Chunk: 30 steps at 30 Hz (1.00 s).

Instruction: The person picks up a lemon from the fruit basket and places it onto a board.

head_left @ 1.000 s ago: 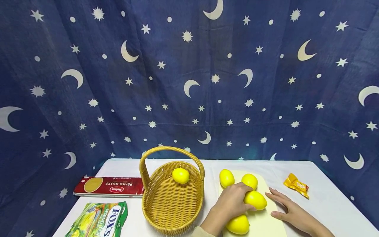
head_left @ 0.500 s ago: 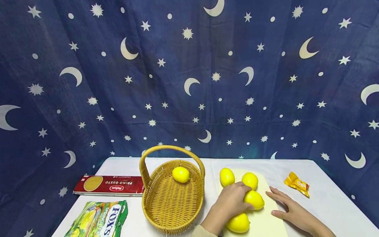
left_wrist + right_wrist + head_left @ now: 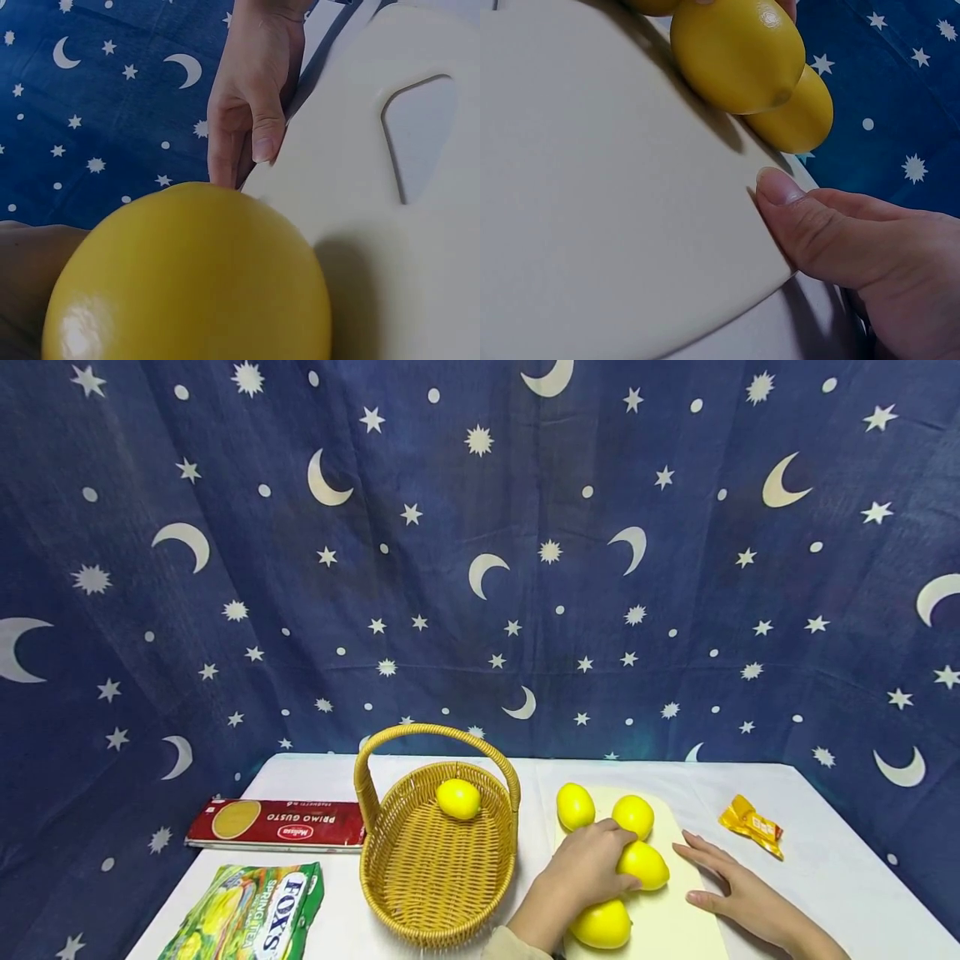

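My left hand point(image 3: 588, 864) grips a yellow lemon point(image 3: 642, 865) over a cream cutting board point(image 3: 675, 922), thumb on the near side and fingers on the far side. Two more lemons stand behind it, one at the back left point(image 3: 575, 807) and another point(image 3: 633, 817) just beyond the fingers. Close to the left wrist lies a further lemon point(image 3: 602, 925). A lemon point(image 3: 187, 285) fills the bottom of the left wrist view. My right hand point(image 3: 738, 893) lies at the board's right edge with fingers extended; its thumb point(image 3: 780, 196) meets that edge in the right wrist view.
A wicker basket point(image 3: 438, 893) with an upright handle holds one lemon point(image 3: 458, 799). To its left lie a red spaghetti pack point(image 3: 322, 824) and a green Fox's bag point(image 3: 247, 910). An orange wrapped snack point(image 3: 752, 827) lies at right. A starry curtain point(image 3: 450, 568) hangs behind.
The gripped lemon has shifted slightly left with the left hand's fingers still round it. The right hand stays at the board's edge. The head view has tilted very slightly.
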Motion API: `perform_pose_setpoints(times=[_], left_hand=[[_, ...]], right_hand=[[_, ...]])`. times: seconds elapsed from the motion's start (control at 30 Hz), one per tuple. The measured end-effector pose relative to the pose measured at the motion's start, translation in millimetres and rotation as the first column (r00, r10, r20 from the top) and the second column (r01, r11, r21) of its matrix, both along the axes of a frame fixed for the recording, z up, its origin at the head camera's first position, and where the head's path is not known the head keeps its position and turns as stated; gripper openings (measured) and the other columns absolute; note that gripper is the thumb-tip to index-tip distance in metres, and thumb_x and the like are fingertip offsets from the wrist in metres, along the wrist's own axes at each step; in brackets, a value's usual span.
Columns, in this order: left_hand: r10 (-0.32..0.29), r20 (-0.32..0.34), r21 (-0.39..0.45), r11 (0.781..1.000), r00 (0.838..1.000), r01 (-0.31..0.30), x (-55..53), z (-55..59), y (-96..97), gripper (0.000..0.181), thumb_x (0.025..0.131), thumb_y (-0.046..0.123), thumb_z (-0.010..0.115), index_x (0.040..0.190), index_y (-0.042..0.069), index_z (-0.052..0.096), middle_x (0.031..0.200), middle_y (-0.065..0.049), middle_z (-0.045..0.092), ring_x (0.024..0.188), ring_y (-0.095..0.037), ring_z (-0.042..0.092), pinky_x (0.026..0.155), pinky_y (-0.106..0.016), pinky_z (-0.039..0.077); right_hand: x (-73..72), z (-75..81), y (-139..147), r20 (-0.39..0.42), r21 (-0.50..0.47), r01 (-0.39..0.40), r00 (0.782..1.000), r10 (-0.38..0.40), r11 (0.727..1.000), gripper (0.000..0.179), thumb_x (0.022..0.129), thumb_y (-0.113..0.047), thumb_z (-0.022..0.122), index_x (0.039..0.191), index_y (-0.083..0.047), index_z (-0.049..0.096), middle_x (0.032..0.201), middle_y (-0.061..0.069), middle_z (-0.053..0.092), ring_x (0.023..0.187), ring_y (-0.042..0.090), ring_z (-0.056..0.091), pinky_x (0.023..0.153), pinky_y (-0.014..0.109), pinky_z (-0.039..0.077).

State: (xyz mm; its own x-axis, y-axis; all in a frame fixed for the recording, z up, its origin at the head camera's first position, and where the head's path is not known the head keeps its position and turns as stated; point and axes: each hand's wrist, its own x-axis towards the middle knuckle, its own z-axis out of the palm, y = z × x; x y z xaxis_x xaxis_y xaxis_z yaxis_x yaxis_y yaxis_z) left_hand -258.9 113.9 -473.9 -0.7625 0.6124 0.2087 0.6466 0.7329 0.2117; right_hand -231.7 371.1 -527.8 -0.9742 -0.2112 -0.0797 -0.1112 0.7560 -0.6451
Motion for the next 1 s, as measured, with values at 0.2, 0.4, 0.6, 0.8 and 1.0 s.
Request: perform_pose_setpoints(times=[0.2, 0.4, 0.6, 0.8, 1.0], left_hand=[[-0.013, 0.01, 0.016, 1.0, 1.0, 0.013, -1.4, -0.3, -0.4, 0.053, 0.076, 0.045, 0.076, 0.124, 0.03, 0.061, 0.116, 0.015, 0.062, 0.103, 0.001, 0.057, 0.089, -0.018, 0.048], [-0.023, 0.015, 0.021, 1.0, 1.0, 0.023, -1.5, -0.2, -0.9, 0.049, 0.077, 0.044, 0.076, 0.122, 0.032, 0.062, 0.115, 0.016, 0.062, 0.103, 0.002, 0.057, 0.09, -0.019, 0.047], [-0.035, 0.024, 0.016, 0.999, 0.999, 0.034, -1.4, 0.9, -1.4, 0.047, 0.078, 0.042, 0.075, 0.123, 0.032, 0.062, 0.119, 0.016, 0.061, 0.108, 0.001, 0.056, 0.093, -0.02, 0.047], [-0.041, 0.016, 0.022, 0.999, 0.999, 0.041, -1.2, 1.4, -1.8, 0.047, 0.078, 0.042, 0.075, 0.122, 0.032, 0.062, 0.118, 0.015, 0.062, 0.108, 0.001, 0.056, 0.094, -0.019, 0.046], [-0.042, 0.008, 0.018, 0.999, 0.999, 0.042, -1.1, 1.8, -2.0, 0.046, 0.079, 0.042, 0.075, 0.122, 0.031, 0.063, 0.118, 0.016, 0.062, 0.108, 0.001, 0.056, 0.093, -0.019, 0.046]], right_hand=[[-0.2, 0.5, -0.5, -0.005, 0.009, 0.002, 1.0, -0.002, 1.0, 0.072, 0.081, -0.042, 0.068, 0.141, -0.011, 0.044, 0.153, 0.024, 0.025, 0.132, 0.054, 0.019, 0.099, 0.075, 0.02], [0.1, 1.3, -0.6, -0.008, 0.011, 0.002, 1.0, -0.002, 1.0, 0.071, 0.081, -0.042, 0.068, 0.141, -0.011, 0.044, 0.153, 0.024, 0.025, 0.132, 0.054, 0.02, 0.098, 0.075, 0.02], [0.8, 1.8, -0.9, 0.003, 0.015, 0.003, 1.0, -0.003, 1.0, 0.072, 0.082, -0.042, 0.068, 0.141, -0.01, 0.044, 0.153, 0.025, 0.024, 0.133, 0.055, 0.018, 0.098, 0.075, 0.02], [0.8, 2.0, -0.8, -0.007, 0.01, 0.004, 1.0, -0.004, 1.0, 0.071, 0.081, -0.042, 0.068, 0.141, -0.01, 0.045, 0.152, 0.025, 0.025, 0.133, 0.055, 0.019, 0.098, 0.075, 0.02], [0.6, 2.0, -0.2, -0.014, 0.008, -0.003, 1.0, 0.003, 1.0, 0.07, 0.082, -0.042, 0.068, 0.141, -0.011, 0.045, 0.152, 0.025, 0.026, 0.132, 0.055, 0.019, 0.098, 0.075, 0.02]])
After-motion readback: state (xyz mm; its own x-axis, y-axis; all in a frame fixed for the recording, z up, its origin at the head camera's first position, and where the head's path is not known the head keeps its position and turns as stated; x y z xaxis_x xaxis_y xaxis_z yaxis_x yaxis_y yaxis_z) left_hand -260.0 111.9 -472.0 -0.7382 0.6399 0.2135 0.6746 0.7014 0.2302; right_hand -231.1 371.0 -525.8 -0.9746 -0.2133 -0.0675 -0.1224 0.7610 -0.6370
